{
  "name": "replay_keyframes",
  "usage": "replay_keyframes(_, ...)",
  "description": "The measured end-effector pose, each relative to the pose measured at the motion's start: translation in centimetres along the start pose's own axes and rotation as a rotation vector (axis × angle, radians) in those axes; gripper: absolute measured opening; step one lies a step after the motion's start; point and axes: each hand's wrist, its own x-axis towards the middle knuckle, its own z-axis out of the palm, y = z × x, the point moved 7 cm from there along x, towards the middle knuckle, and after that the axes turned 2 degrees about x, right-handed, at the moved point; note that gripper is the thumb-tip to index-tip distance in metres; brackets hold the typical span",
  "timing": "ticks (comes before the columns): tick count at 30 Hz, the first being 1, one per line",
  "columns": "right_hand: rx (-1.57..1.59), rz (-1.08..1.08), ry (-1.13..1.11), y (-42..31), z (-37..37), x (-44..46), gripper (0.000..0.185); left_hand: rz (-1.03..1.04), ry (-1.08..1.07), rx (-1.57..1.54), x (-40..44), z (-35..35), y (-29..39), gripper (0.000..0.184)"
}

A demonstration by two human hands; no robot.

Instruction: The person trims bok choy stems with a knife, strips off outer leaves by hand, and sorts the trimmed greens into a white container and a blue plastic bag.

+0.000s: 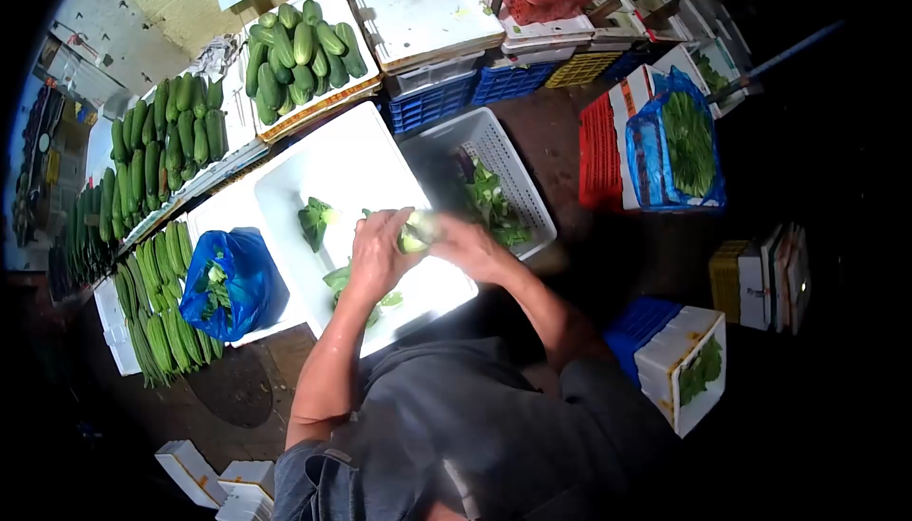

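My left hand is closed around a pale green leafy vegetable, above the right part of a white foam box. My right hand meets it from the other side, its fingers on the same vegetable and slightly blurred. Inside the foam box lie a leafy green bunch and more green leaves, partly hidden by my left forearm. Beyond my right hand, a grey perforated crate holds leafy greens.
Left of the box stands a blue bag with greens. Cucumbers and long green gourds fill the stall. A red crate and a blue bag of leaves stand right. Another foam box sits lower right.
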Motion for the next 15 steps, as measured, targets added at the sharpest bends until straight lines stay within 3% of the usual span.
replay_keyframes(7, 0.152, 0.108, -0.027, 1.3, -0.8, -0.1, 0.046, -0.030, -0.003, -0.064, 0.7, 0.9, 0.2, 0.065)
replay_keyframes(15, 0.149, 0.068, 0.002, 3.1, -2.2, -1.2, 0.046, 0.009, 0.020, -0.018, 0.7, 3.4, 0.9, 0.061)
